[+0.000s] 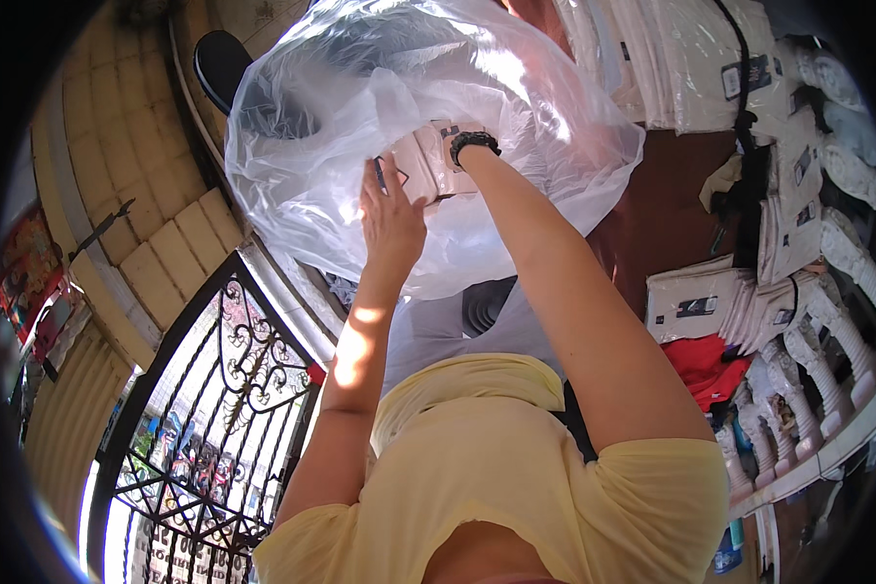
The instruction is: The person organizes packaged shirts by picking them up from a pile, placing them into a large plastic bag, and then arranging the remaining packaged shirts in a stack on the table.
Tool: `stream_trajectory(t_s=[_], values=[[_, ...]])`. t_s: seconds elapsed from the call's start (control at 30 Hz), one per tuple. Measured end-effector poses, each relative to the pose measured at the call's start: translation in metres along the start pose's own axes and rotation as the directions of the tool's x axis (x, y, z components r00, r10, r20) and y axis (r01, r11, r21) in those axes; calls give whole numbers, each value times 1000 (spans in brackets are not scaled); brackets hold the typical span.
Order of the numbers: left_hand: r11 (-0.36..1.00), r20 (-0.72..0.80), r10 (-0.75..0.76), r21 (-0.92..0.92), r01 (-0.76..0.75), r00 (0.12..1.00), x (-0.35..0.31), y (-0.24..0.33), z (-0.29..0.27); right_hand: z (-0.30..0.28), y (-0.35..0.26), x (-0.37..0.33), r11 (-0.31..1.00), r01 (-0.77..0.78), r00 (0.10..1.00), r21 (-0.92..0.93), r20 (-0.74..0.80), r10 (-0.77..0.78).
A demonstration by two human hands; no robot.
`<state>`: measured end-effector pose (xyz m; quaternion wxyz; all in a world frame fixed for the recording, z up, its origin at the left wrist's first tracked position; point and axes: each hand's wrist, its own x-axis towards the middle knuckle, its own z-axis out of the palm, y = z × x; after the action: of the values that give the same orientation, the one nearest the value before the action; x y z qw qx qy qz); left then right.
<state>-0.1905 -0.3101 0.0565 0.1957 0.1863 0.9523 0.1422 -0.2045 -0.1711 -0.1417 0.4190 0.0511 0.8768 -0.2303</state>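
Inside the wide mouth of a large translucent plastic bag (pixel 572 209), flat cream packets (pixel 420 163) lie with dark labels (pixel 403 178) facing up, between the person's two hands. The left hand (pixel 395 229) is at the left side of the packets with fingers extended and thumb held apart; its fingertips appear to rest on or just over a packet face, and no grasp around an edge is visible. The right hand (pixel 451 149), with a dark bracelet (pixel 477 145) at the wrist, reaches to the right part of the packets; its fingers are mostly hidden, so whether it has hold of anything cannot be told. Handling, by judgement: each packet should be light singly and heavier in a stack, with soft contents that will sag if lifted by one corner. The outer surface looks like smooth film; expect packets to slide against one another and against the bag. Breakage is unlikely; creased contents and torn film are the main risks. Take hold at two opposite side edges, thumbs above and fingers beneath, and keep the packets level. Bag film appears thin and limp; hold it at the rim, so that loose folds stay clear of the packets.
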Motion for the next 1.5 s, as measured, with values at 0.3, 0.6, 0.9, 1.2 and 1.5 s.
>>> stream_trajectory(t_s=[0.3, 0.6, 0.9, 1.2, 1.5], values=[[961, -199, -151, -258, 96, 968, 11, -20, -7, 110, -15, 82, 851, -319, 935, 417, 283, 212], [962, -173, -51, -272, 2, 984, -1, -33, 17, 120, -28, 62, 669, -177, 979, 722, 62, 192], [874, -67, -94, -484, 50, 993, -25, -39, 25, -21, -37, -97, 441, -92, 865, 893, -148, 480], [437, 351, -110, -823, 363, 930, -16, -16, -103, -89, -59, -320, 304, 369, 924, 878, -382, -16], [155, 72, 92, -986, 57, 993, -67, 59, -152, -91, -24, -413, -56, 463, 882, 885, -453, 129]])
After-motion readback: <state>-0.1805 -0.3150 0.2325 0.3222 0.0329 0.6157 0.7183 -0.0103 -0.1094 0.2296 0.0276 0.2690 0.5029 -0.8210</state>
